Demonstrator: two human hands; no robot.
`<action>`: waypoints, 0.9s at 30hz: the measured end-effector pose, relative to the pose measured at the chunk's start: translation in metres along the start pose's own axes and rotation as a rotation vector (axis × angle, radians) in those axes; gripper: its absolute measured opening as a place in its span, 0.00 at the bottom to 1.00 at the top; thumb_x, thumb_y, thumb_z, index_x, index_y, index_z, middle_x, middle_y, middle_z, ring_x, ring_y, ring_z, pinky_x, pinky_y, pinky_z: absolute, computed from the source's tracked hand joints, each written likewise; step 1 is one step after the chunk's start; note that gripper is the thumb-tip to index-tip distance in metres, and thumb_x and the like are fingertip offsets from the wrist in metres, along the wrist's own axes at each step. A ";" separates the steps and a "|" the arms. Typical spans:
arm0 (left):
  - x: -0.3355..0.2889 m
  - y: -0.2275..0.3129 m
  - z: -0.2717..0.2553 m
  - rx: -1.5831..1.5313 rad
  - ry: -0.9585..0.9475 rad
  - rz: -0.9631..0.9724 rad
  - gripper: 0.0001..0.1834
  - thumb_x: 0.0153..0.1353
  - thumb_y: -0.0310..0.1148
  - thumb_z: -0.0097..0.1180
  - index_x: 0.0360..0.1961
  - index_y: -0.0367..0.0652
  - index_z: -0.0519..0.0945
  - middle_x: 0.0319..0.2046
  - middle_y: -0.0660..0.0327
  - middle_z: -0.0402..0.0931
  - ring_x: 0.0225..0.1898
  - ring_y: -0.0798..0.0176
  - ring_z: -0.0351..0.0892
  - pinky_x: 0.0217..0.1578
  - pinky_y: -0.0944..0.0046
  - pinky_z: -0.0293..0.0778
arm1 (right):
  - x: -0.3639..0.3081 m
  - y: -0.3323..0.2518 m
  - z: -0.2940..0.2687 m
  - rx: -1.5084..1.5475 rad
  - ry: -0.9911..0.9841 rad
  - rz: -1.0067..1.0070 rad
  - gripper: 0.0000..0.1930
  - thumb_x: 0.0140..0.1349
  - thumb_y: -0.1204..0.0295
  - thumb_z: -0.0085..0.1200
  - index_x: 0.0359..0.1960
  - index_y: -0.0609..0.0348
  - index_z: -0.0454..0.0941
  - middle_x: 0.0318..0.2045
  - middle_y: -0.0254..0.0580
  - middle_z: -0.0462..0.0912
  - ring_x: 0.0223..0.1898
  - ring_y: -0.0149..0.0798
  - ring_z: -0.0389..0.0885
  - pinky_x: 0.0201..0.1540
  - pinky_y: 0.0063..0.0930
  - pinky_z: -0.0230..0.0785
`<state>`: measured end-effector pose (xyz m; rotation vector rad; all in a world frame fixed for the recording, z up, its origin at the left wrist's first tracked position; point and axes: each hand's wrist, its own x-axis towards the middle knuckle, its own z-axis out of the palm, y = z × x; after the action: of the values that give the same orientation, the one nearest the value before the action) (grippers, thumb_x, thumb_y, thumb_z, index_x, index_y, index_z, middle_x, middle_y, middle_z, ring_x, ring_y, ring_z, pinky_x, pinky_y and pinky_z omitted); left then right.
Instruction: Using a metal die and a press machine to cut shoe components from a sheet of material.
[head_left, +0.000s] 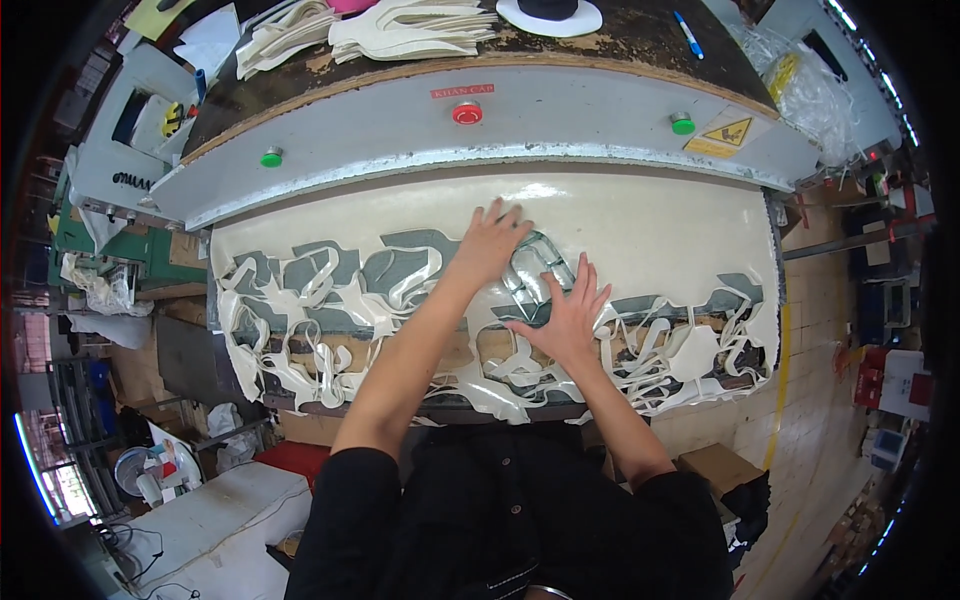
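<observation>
A dark green metal cutting die [548, 246], an open frame with crossbars, lies on a cream sheet [660, 225] near the middle of the press bed. My left hand [492, 245] is at the die's upper left edge, its fingers spread and reaching onto the sheet beyond. On the lower right side, my right hand [566, 312] touches the die with thumb and fingers stretched apart. Part of the die's outline is hidden under both hands. Nearer to me, the sheet is a web of scraps [352, 305] with cut-out gaps showing the grey-green bed.
Beyond the sheet runs the press's grey beam [370, 125], with a red button [467, 112] and green buttons [682, 123]. On its dark top lie stacks of cream cut pieces [410, 30], a white disc [575, 22] and a blue marker [688, 35].
</observation>
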<state>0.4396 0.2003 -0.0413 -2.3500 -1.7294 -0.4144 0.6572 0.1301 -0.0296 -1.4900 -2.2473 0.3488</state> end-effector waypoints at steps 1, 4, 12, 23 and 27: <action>0.005 -0.006 0.001 -0.062 -0.212 0.065 0.31 0.57 0.22 0.63 0.64 0.47 0.78 0.58 0.53 0.79 0.64 0.46 0.75 0.66 0.44 0.70 | -0.006 0.002 0.007 -0.006 0.002 -0.002 0.45 0.41 0.40 0.81 0.60 0.49 0.81 0.75 0.66 0.58 0.75 0.72 0.56 0.74 0.84 0.34; 0.005 -0.017 -0.015 -0.058 -0.491 0.152 0.26 0.58 0.23 0.65 0.60 0.47 0.81 0.55 0.55 0.80 0.63 0.49 0.77 0.64 0.47 0.71 | -0.013 0.027 0.025 0.052 -0.146 0.046 0.36 0.41 0.48 0.83 0.51 0.49 0.84 0.76 0.67 0.59 0.77 0.71 0.57 0.76 0.79 0.42; -0.095 0.012 -0.055 -0.427 -0.257 -0.235 0.25 0.58 0.28 0.71 0.58 0.39 0.82 0.53 0.48 0.79 0.55 0.42 0.80 0.61 0.48 0.73 | 0.060 0.079 -0.021 0.653 -0.392 -0.253 0.24 0.41 0.69 0.83 0.41 0.47 0.84 0.76 0.60 0.64 0.76 0.68 0.62 0.80 0.51 0.57; -0.179 0.032 0.010 -0.725 0.316 -0.700 0.25 0.66 0.31 0.67 0.63 0.36 0.82 0.58 0.38 0.81 0.61 0.35 0.77 0.64 0.45 0.72 | -0.012 0.034 0.059 0.433 -0.030 -0.034 0.16 0.54 0.73 0.78 0.40 0.54 0.81 0.59 0.56 0.88 0.74 0.56 0.75 0.82 0.70 0.38; -0.180 0.028 0.006 -0.460 0.294 -0.675 0.28 0.64 0.33 0.69 0.65 0.37 0.82 0.61 0.36 0.79 0.61 0.34 0.78 0.65 0.44 0.71 | -0.017 0.035 0.064 0.393 -0.021 -0.071 0.12 0.60 0.76 0.73 0.39 0.55 0.80 0.60 0.56 0.87 0.74 0.53 0.76 0.82 0.67 0.39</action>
<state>0.4173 0.0320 -0.1075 -1.7240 -2.4188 -1.3049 0.6609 0.1299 -0.1046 -1.2025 -2.0875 0.7379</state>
